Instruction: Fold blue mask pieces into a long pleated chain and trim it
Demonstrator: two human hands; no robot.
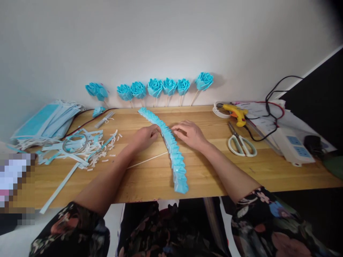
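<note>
A long light-blue pleated strip (175, 151), folded into overlapping points, curves across the wooden table from the back to the front edge. My left hand (146, 138) is at its left side, thumb and fingers closed at the strip's edge. On the other side is my right hand (189, 134), its fingers bent and a little apart, with the fingertips close to the strip; whether they touch it is hard to see. A thin wooden stick (147, 159) lies on the table, one end reaching the strip and the other passing behind my left forearm.
Several blue flowers on sticks (155, 87) lean against the wall. Face masks (48, 121) are piled at left, near cut scraps and a tape roll (75, 143). At right are scissors (241, 144), a yellow glue gun (235, 112), cables and a power strip (296, 146).
</note>
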